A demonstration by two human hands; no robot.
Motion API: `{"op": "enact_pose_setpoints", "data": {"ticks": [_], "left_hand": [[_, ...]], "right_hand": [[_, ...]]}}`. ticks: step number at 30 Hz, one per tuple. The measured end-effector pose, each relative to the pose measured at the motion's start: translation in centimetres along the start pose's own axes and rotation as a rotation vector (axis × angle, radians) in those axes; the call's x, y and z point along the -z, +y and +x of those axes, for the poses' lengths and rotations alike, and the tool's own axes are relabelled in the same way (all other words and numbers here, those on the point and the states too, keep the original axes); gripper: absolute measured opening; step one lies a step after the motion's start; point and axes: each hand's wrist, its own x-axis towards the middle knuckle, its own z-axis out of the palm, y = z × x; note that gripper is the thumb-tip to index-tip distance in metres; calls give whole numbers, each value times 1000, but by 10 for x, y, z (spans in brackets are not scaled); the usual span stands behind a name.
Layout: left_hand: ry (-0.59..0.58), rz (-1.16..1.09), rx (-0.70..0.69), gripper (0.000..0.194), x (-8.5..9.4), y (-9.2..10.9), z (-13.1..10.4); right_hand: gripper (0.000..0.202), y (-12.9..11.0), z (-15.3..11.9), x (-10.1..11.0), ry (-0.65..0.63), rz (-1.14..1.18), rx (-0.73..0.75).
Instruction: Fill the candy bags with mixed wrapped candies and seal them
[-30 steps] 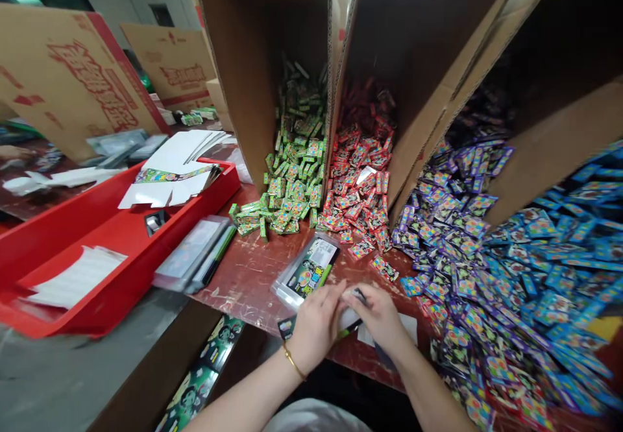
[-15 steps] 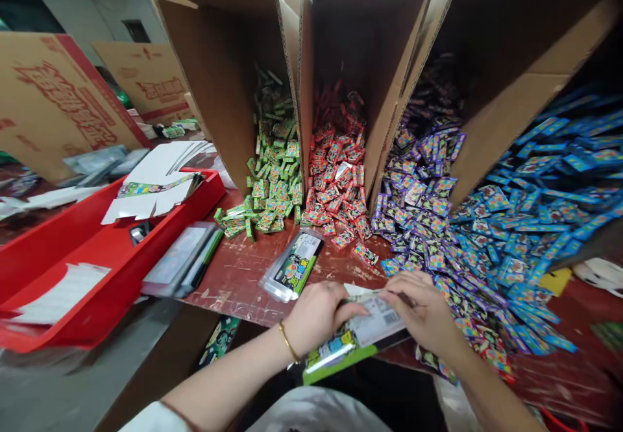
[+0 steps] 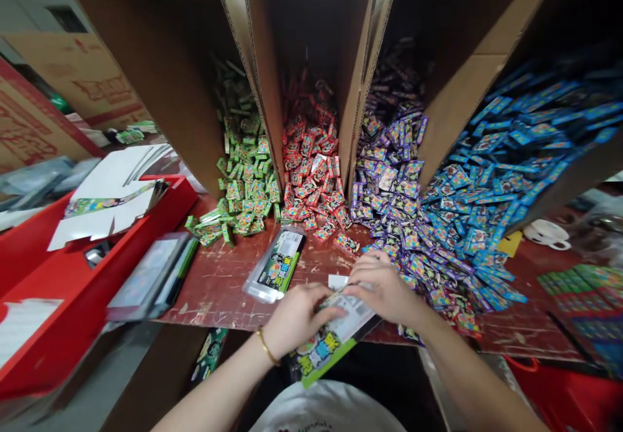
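Both hands are closed on one clear plastic package [image 3: 325, 349] with a black, green and white printed card, tilted at the table's front edge. My left hand [image 3: 302, 315], with a gold bangle at its wrist, grips the package's left side, thumb across its face. At the upper end my right hand [image 3: 382, 287] pinches the package's edge, where a small white flap [image 3: 337, 281] sticks out. A similar package [image 3: 277, 264] lies flat on the table just beyond my left hand. Small purple packets [image 3: 413, 224] are heaped close to my right hand.
Tall cardboard boxes lie open at the back, spilling green packets [image 3: 246, 189], red packets [image 3: 311, 182] and blue packets [image 3: 481, 192] onto the dark red table [image 3: 214, 296]. On the left stands a red tray [image 3: 141, 260] with white cards, beside stacked plastic cases [image 3: 146, 276].
The view has turned to the right, so the boxes and table appear shifted left. My right hand has moved along the package's upper end, closer to my left hand.
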Motion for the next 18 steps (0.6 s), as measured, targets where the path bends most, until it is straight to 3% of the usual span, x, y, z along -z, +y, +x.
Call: {"op": "enact_pose_setpoints", "data": {"ticks": [2,4,5,7,10,13,16,18], "left_hand": [[86,-70,47,33,-13,4,6],[191,-152,106,38,-23,3,8],[228,-202,121,38,-26,1,7],[254,-333,136,36,-30,-2,6],[159,-632,179,25,-33,-3,11],[78,-889,251,23,-39,1,25],[192,-988,299,24,-45,4,40],[282,-1028,337,24,-44,4,47]], "right_hand": [[11,-16,-7,-9,190,-58,-106],[37,-22,-20,-17,451,-48,-315],[49,-22,-27,-21,503,33,-415],[47,-15,-37,-28,421,321,-566],[34,-2,-41,-31,297,608,-668],[28,7,-33,-28,363,541,-649],[28,9,-28,-36,358,522,-639],[33,8,-33,-55,332,571,-679]]}}
